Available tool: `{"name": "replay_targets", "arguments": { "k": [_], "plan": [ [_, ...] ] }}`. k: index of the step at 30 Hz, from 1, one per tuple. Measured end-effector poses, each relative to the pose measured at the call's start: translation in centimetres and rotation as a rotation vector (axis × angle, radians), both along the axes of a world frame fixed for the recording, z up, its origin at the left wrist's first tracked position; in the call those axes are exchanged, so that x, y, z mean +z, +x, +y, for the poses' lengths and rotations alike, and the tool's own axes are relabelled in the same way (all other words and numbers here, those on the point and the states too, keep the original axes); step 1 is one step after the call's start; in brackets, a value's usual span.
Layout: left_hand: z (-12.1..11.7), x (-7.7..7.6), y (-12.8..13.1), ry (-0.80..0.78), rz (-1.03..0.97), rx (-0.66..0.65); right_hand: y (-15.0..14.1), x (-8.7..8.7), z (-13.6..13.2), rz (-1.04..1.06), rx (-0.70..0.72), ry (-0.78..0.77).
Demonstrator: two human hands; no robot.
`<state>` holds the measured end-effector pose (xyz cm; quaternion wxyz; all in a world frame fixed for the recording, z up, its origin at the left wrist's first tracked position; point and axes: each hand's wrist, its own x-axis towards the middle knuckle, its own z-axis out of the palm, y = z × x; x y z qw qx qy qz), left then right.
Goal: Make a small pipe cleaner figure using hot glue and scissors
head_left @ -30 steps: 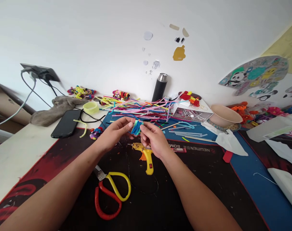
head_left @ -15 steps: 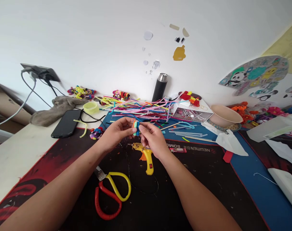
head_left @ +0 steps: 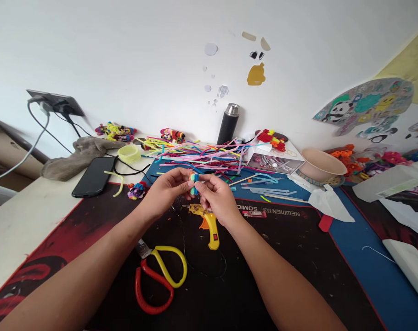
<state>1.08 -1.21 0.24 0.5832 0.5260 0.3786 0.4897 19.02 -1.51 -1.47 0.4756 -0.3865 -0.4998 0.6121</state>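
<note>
Head view: my left hand (head_left: 169, 188) and right hand (head_left: 218, 195) pinch the multicoloured piece (head_left: 194, 177), since rotated. Open mat (head_left: 212, 296) lies nearside of the glue gun (head_left: 213, 230).

Multicoloured fuzzy piece (head_left: 194, 177) partly hidden by thumbs (head_left: 205, 189), scissor blades (head_left: 144, 249) mostly behind left forearm (head_left: 107, 243)

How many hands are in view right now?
2: the left hand grips the left side of the multicoloured pipe-cleaner piece, the right hand its right side, above the yellow glue gun in the picture. No other hands show.
</note>
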Motion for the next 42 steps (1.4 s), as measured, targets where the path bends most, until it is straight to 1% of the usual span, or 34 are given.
{"name": "replay_targets", "arguments": {
  "k": [7,11,16,21,25,29,33,42],
  "plan": [
    [0.04,-0.39,-0.07,-0.017,-0.019,0.019,-0.11,-0.31,0.01,-0.017,0.019,0.029],
    [0.24,-0.32,-0.26,0.007,-0.01,0.066,-0.09,-0.21,-0.04,-0.061,0.039,0.072],
    [0.34,-0.1,-0.36,-0.007,-0.079,0.116,-0.19,-0.09,-0.28,-0.1,0.047,0.093],
    [0.33,-0.32,-0.4,-0.011,-0.063,0.094,-0.26,-0.24,-0.4,-0.162,0.037,0.124],
    [0.33,-0.31,-0.32,-0.038,-0.09,0.083,-0.27,-0.42,-0.39,-0.203,0.027,0.142],
    [0.25,-0.18,-0.1,-0.105,-0.148,0.083,-0.46,-0.75,-0.41,-0.186,0.004,0.156],
    [0.16,-0.36,0.09,-0.163,-0.199,0.067,-0.65,-0.96,-0.43,-0.16,-0.003,0.151],
    [0.42,-0.46,-0.22,-0.147,-0.128,0.063,-0.38,-0.59,-0.63,-0.223,-0.03,0.173]
  ]
}}
